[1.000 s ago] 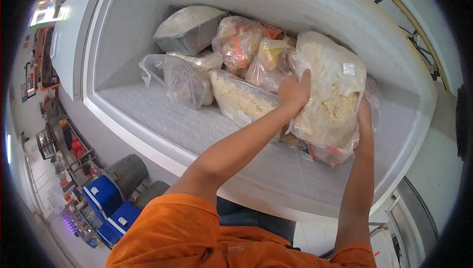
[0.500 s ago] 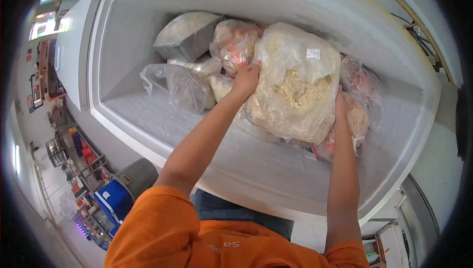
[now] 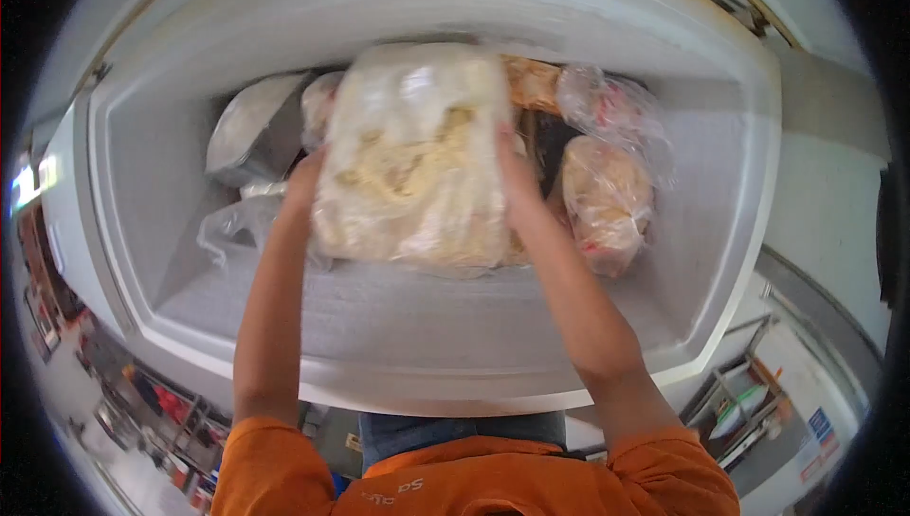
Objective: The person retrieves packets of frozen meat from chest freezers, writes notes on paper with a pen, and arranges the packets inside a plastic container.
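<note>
A large clear plastic bag (image 3: 412, 161) of pale yellowish, crumbly food sits between my two hands inside a white chest freezer (image 3: 455, 345). My left hand (image 3: 305, 182) is pressed around its left side, and my right hand (image 3: 515, 175) grips the right side. The bag is slightly blurred, and the fingers are partly hidden by it. Just right of my right hand lies a clear bag of pale orange-pink food (image 3: 607, 199). To the left of my left hand is a crumpled clear bag (image 3: 232, 227).
A grey bin-shaped container (image 3: 261, 127) stands at the freezer's back left. At the back right lie an orange-brown pack (image 3: 533, 83) and a bag with red marks (image 3: 611, 108). The freezer's raised front rim runs between my body and the contents. Shelving (image 3: 744, 393) stands outside, lower right.
Both hands have moved the large bag leftward within the freezer. It now covers things on the left, while a dark gap and the orange-brown pack show on the right. The view has turned.
</note>
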